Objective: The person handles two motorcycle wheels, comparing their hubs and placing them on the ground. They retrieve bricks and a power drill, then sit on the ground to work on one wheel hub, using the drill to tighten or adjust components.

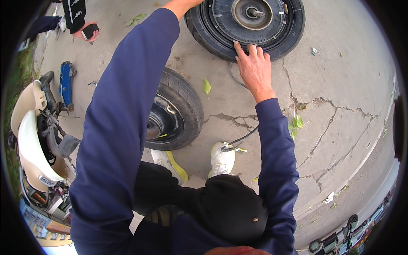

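Observation:
At the top, a wheel with a black tyre and central hub lies flat. My right hand touches its lower rim, index finger stretched out and other fingers bent. My left hand reaches to the wheel's upper left, its fingers cut off by the frame edge. A second wheel lies below, partly behind my left arm. A dark cable runs beside my right foot.
A person's hand holds a phone at top left. At left are a blue floor jack and scooter body panels. Leaves lie on the cracked pavement. Parked vehicles stand at lower right.

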A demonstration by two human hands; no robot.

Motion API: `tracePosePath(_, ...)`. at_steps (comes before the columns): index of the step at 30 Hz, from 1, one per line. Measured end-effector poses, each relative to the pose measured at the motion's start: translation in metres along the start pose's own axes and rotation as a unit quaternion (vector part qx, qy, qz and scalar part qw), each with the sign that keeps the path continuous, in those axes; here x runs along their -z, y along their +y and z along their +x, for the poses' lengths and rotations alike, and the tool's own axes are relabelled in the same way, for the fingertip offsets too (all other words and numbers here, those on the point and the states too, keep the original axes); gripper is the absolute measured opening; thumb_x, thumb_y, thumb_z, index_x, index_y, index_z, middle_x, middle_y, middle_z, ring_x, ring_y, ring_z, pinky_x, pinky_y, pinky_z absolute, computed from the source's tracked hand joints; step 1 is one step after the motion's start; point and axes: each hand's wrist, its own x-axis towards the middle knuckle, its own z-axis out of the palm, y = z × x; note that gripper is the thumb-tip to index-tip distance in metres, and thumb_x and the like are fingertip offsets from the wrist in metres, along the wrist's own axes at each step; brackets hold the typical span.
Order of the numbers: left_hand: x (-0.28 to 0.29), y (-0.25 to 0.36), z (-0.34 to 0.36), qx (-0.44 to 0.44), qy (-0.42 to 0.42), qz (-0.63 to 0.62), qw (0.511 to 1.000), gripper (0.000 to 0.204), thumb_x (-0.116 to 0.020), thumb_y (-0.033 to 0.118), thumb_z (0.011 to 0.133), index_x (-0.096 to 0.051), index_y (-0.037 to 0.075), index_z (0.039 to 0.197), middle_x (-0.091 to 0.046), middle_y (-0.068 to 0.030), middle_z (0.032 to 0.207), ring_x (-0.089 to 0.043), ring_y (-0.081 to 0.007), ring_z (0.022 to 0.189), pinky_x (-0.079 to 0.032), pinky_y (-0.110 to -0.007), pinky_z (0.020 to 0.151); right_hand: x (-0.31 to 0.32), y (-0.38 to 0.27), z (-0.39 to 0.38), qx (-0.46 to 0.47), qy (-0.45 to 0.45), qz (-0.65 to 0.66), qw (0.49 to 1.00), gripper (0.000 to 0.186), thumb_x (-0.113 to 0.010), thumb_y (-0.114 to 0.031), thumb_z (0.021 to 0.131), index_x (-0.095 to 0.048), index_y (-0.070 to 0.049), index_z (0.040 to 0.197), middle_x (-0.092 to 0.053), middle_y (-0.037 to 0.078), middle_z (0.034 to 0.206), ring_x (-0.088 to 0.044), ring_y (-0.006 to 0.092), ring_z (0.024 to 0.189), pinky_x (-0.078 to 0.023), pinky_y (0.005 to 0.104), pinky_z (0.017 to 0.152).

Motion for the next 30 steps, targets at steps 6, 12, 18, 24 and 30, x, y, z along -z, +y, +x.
tracePosePath(6, 0.01, -0.014, 0.003, -0.005, 0.014, 0.015, 1.0, 0.101, -0.083, 0.033, 0.086, -0.024, -0.011, 0.155, -0.051, -0.0335, 0.146, -0.051, -0.0407, 0.138, -0.042, -0.042, 0.115, 0.006, -0.028, 0.015, -0.013, -0.005, 0.036, 0.999, 0.051, -0.067, -0.035, 0.096, -0.057, -0.022, 0.145, -0.06, 0.007, 0.102, -0.061, 0.0236, 0.095, -0.05, 0.039, 0.077)
tracePosePath(12, 0.002, -0.003, 0.01, 0.018, -0.007, 0.028, 0.999, 0.106, -0.084, 0.036, 0.085, -0.021, -0.009, 0.157, -0.046, -0.0342, 0.15, -0.048, -0.0422, 0.14, -0.04, -0.044, 0.117, -0.011, -0.052, 0.047, -0.043, 0.021, 0.051, 0.998, 0.049, -0.063, -0.032, 0.1, -0.056, -0.017, 0.146, -0.066, 0.012, 0.089, -0.07, 0.0292, 0.08, -0.058, 0.0404, 0.065)
tracePosePath(18, 0.01, -0.013, 0.009, 0.033, -0.005, 0.042, 0.999, 0.112, -0.085, 0.039, 0.082, -0.019, -0.01, 0.158, -0.045, -0.0359, 0.15, -0.046, -0.046, 0.14, -0.04, -0.045, 0.117, 0.015, -0.072, 0.088, -0.053, 0.017, 0.094, 0.994, 0.049, -0.061, -0.028, 0.099, -0.056, -0.01, 0.145, -0.07, 0.013, 0.088, -0.073, 0.029, 0.076, -0.058, 0.04, 0.06)
tracePosePath(24, 0.005, -0.011, 0.017, 0.046, -0.022, 0.049, 0.998, 0.114, -0.085, 0.039, 0.082, -0.015, -0.008, 0.16, -0.039, -0.0367, 0.154, -0.044, -0.0475, 0.141, -0.039, -0.045, 0.118, 0.014, -0.07, 0.114, -0.067, -0.018, 0.046, 0.997, 0.057, -0.06, -0.012, 0.091, -0.053, -0.006, 0.147, -0.071, 0.014, 0.086, -0.073, 0.0294, 0.067, -0.059, 0.0399, 0.058)
tracePosePath(30, 0.0, -0.017, 0.022, 0.068, -0.029, 0.065, 0.995, 0.108, -0.085, 0.04, 0.082, -0.021, -0.001, 0.159, -0.043, -0.035, 0.15, -0.049, -0.0456, 0.137, -0.043, -0.046, 0.114, 0.048, -0.064, 0.142, -0.154, 0.023, 0.263, 0.952, 0.061, -0.054, -0.012, 0.092, -0.043, -0.003, 0.151, -0.073, 0.028, 0.091, -0.072, 0.0453, 0.081, -0.058, 0.0531, 0.076)
